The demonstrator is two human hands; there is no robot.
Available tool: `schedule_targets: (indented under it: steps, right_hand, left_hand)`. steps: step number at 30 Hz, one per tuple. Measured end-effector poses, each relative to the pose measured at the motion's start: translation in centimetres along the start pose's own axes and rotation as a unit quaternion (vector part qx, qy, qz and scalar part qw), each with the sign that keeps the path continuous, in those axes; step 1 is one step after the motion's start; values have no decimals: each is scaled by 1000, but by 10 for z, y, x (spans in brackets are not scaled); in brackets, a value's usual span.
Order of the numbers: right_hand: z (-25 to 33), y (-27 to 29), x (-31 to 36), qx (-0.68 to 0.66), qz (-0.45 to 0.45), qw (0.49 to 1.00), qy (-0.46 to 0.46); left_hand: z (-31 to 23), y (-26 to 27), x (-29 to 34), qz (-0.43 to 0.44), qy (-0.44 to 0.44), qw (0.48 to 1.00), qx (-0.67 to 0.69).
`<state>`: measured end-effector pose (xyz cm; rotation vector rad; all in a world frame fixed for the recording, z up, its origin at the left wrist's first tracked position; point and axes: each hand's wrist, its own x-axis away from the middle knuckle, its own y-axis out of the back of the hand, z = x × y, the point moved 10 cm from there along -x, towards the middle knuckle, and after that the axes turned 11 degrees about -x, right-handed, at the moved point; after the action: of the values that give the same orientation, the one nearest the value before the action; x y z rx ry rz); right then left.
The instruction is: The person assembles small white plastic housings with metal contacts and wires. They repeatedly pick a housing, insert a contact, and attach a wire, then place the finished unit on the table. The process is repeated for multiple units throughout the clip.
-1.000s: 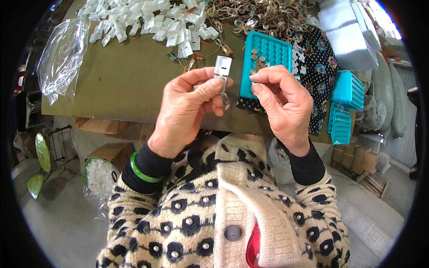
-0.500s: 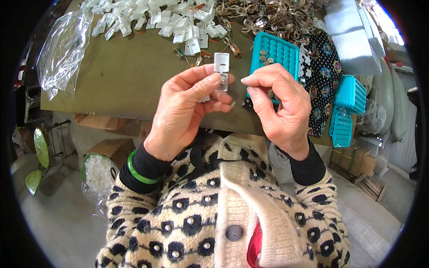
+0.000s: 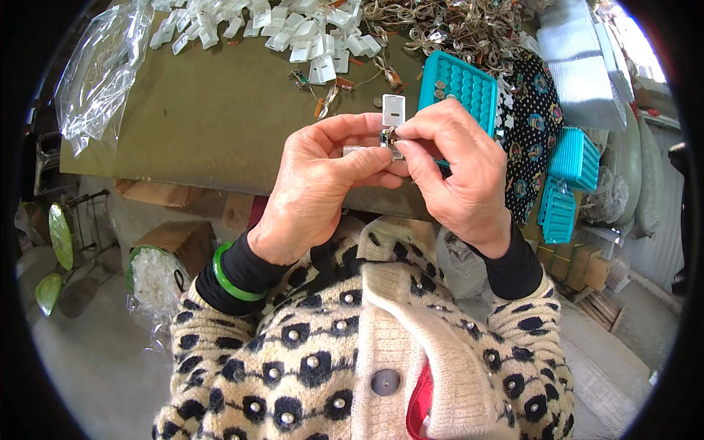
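Observation:
Between the thumb and fingers of my left hand (image 3: 312, 176) is a small white plastic case (image 3: 394, 110), its hinged lid standing up at the top. Another white piece (image 3: 352, 149) is partly tucked in the same hand. My right hand (image 3: 462, 165) pinches at the case's open lower half, thumb and forefinger closed. Whatever those fingertips hold is too small and covered to make out. Just behind my right hand stands a turquoise tray (image 3: 473, 92) with round pockets and a few coin-like metal discs (image 3: 440, 89), partly hidden by the hand.
White plastic cases (image 3: 293, 33) are heaped at the back, beside a tangle of thin wires (image 3: 455, 29). Clear plastic film (image 3: 103, 81) lies at the left of the table (image 3: 198, 125). Dark patterned cloth (image 3: 529, 125), stacked white sheets (image 3: 576, 70) and more turquoise trays (image 3: 573, 158) are at right.
My right hand has moved left to the case, its fingertips now at the lower half. The left hand and case have shifted slightly right and down.

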<state>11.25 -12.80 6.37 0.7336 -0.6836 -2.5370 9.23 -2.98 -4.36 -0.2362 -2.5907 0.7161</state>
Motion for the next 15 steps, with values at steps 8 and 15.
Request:
schedule_targets:
  steps: [8, 15]
  right_hand:
    - [1, -2, -4, 27, 25, 999, 17]
    - [10, -7, -7, 93, 46, 993, 65]
  left_hand:
    - [-1, 0, 0, -5, -8, 1000, 4]
    - [-2, -1, -1, -6, -21, 1000, 11]
